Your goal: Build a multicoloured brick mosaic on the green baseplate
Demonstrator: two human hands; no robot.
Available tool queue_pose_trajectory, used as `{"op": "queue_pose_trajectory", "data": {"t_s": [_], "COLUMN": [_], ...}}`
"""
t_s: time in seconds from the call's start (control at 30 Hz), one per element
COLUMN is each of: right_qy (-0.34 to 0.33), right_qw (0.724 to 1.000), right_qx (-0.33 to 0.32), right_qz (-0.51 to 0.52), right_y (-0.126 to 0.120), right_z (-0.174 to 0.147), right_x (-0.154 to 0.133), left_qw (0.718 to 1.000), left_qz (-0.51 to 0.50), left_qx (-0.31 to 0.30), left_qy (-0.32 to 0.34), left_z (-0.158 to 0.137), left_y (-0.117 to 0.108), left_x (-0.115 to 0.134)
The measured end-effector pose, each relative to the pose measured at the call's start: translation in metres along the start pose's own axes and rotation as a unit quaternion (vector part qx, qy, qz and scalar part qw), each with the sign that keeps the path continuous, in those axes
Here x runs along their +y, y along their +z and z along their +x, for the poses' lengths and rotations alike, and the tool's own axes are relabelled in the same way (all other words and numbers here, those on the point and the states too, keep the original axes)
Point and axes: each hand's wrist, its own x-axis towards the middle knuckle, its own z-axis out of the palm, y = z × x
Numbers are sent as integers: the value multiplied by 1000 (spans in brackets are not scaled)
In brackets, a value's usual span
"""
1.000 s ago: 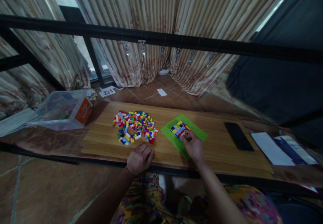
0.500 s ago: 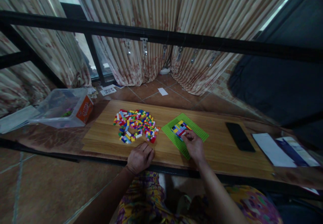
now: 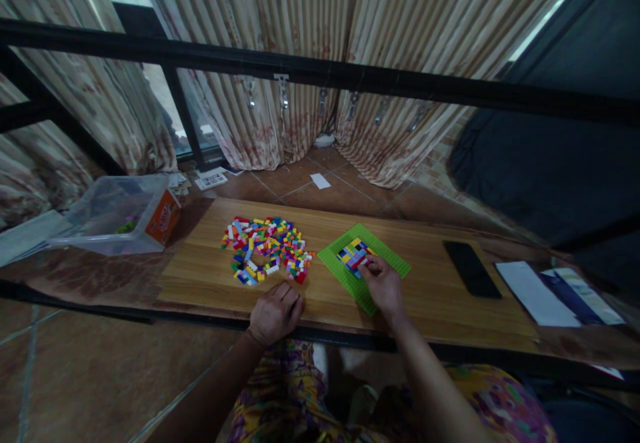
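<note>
A green studded baseplate lies turned like a diamond on the wooden board. Near its middle sits a patch of joined building bricks in yellow, blue, red, white and black. My right hand is over the plate's near right part, thumb and fingers pinched on a small building brick at the patch's near edge; the fingers mostly cover it. My left hand rests curled at the board's front edge, with nothing visible in it. Just beyond it spreads a pile of loose, many-coloured bricks.
A clear plastic box with an orange label stands at the left. To the right lie a black phone-like slab and papers. A dark metal rail crosses in front of the curtains.
The whole view has shifted slightly. My right hand stays at the brick patch with its fingers pinched, and my left hand still rests at the board's edge.
</note>
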Motion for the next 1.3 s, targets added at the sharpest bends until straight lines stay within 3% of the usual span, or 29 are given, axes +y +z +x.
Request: {"op": "queue_pose_trajectory", "data": {"t_s": [0.33,0.53,0.73,1.13,1.3], "right_qy": [21,-11,-25,14,-12], "right_qw": [998,989,985,988,991], "right_qx": [45,134,102,85,67], "right_qz": [49,-63,-139,-126,-118], "right_y": [-3,-8,5,11,5], "right_z": [-2,6,14,11,14], "right_x": [2,0,2,5,6], "left_qw": [1000,1000,1000,1000,999], "left_qz": [6,13,14,12,37], "left_qx": [1,1,-2,-21,-17], "left_qy": [-2,1,1,-8,-14], "left_z": [0,0,0,-1,-1], "left_y": [-1,-1,-1,0,-1], "left_x": [1,2,1,1,3]}}
